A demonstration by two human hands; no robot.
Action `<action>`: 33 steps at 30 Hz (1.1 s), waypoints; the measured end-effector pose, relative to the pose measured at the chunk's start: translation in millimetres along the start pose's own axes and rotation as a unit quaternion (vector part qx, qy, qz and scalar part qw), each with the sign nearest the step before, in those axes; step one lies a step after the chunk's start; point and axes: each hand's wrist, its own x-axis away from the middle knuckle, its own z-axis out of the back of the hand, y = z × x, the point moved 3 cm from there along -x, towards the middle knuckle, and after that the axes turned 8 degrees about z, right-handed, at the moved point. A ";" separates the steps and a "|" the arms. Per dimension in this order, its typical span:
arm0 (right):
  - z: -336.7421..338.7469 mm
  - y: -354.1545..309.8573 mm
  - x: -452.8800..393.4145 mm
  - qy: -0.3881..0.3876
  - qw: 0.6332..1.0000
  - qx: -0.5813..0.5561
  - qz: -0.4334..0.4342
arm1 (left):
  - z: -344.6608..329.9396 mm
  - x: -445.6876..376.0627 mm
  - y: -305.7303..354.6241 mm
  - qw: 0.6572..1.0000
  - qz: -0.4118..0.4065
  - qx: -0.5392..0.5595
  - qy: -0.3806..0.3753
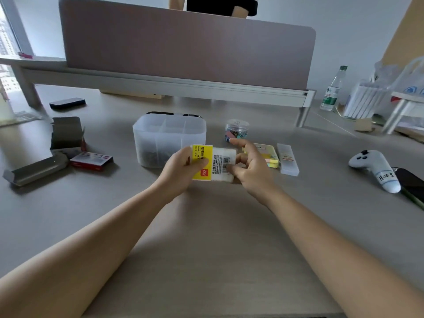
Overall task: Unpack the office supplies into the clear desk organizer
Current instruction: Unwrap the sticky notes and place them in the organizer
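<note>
Opening a pack of index tabs in front of the organizer

Head view: the left hand (pixel 181 171) grips the index-tab pack (pixel 212 162) at its yellow end, while the right hand (pixel 249 165) pinches the barcoded end, index finger raised (probably picking at the wrapper); the clear desk organizer (pixel 169 138) stands just behind, so next the seal must give before the tabs go in.
</note>
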 end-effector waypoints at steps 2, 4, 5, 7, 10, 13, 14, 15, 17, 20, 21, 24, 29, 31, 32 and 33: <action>-9.1 -4.5 -2.8 -0.021 0.999 0.045 0.022 | 11.0 2.0 -1.3 1.000 0.011 0.017 0.008; -18.2 -7.2 -6.5 -0.022 0.998 0.051 0.039 | 21.2 4.3 -3.4 1.000 0.020 0.021 0.007; -22.7 -6.9 -8.7 -0.020 0.997 0.056 0.044 | 25.9 5.2 -5.5 0.999 0.027 0.024 0.003; -31.6 -4.0 -12.4 -0.010 0.996 0.079 0.051 | 34.0 6.6 -10.1 0.999 0.040 0.033 0.006; -43.2 1.7 -13.7 -0.013 0.996 0.068 0.051 | 44.2 7.7 -18.7 0.997 0.059 0.032 0.029; -47.2 4.6 -13.1 -0.016 0.997 0.061 0.055 | 48.5 6.2 -25.3 0.996 0.077 0.033 0.041; -47.3 5.8 -13.1 -0.017 0.997 0.055 0.054 | 48.8 5.6 -26.1 0.996 0.076 0.028 0.043; -47.0 6.7 -13.1 -0.020 0.997 0.048 0.051 | 48.6 5.0 -26.6 0.996 0.072 0.019 0.042; -45.8 8.8 -14.5 -0.020 0.998 0.032 0.042 | 47.6 4.9 -26.1 0.997 0.066 0.003 0.040; -44.7 9.4 -18.0 -0.015 0.999 0.016 0.032 | 47.8 3.8 -26.5 0.997 0.068 0.000 0.044; -44.5 8.5 -18.5 -0.015 0.999 0.016 0.033 | 48.7 2.9 -27.1 0.996 0.070 0.000 0.050; -43.0 5.9 -18.8 -0.021 0.999 0.019 0.036 | 52.9 0.0 -28.8 0.994 0.077 0.007 0.073; -42.7 6.2 -17.8 -0.051 0.997 0.035 0.035 | 54.3 1.0 -28.8 0.992 0.072 0.004 0.100; -43.3 7.2 -17.4 -0.057 0.996 0.063 0.036 | 52.9 2.3 -27.2 0.993 0.063 0.006 0.097; -43.9 7.1 -17.0 -0.059 0.995 0.073 0.035 | 52.2 2.8 -26.5 0.994 0.059 0.007 0.095; -44.5 7.0 -16.5 -0.059 0.995 0.077 0.033 | 51.5 2.9 -26.1 0.994 0.054 0.009 0.094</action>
